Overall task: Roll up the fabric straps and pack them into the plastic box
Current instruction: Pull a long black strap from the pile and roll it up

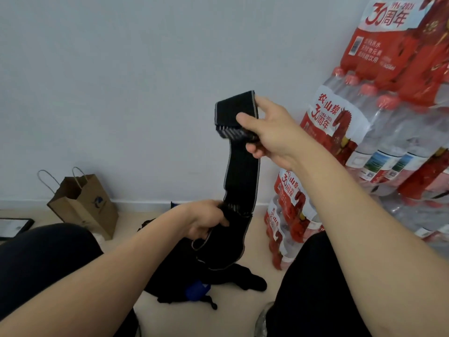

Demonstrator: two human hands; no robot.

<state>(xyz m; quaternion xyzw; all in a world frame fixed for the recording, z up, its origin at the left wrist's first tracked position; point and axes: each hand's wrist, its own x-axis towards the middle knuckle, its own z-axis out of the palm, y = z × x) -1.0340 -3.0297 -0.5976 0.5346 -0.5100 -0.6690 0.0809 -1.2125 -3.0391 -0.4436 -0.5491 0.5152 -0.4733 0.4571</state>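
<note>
A long black fabric strap (243, 176) with grey edges hangs upright in front of the wall. My right hand (269, 132) holds its top end high, thumb on the folded part and fingers behind it. Lower down, my left hand (206, 218) grips the same strap around its middle. The strap's tail runs down into a heap of more black straps (218, 276) on the floor between my knees. A small blue piece (195, 290) lies in that heap. A curved clear plastic edge (263, 317) shows at the bottom by my right leg; I cannot tell if it is the box.
Shrink-wrapped packs of water bottles (364, 132) with red labels are stacked high on the right, against the wall. A brown paper bag (82, 203) stands at the left by the skirting. A dark flat frame (14, 226) lies at the far left edge. My knees flank the heap.
</note>
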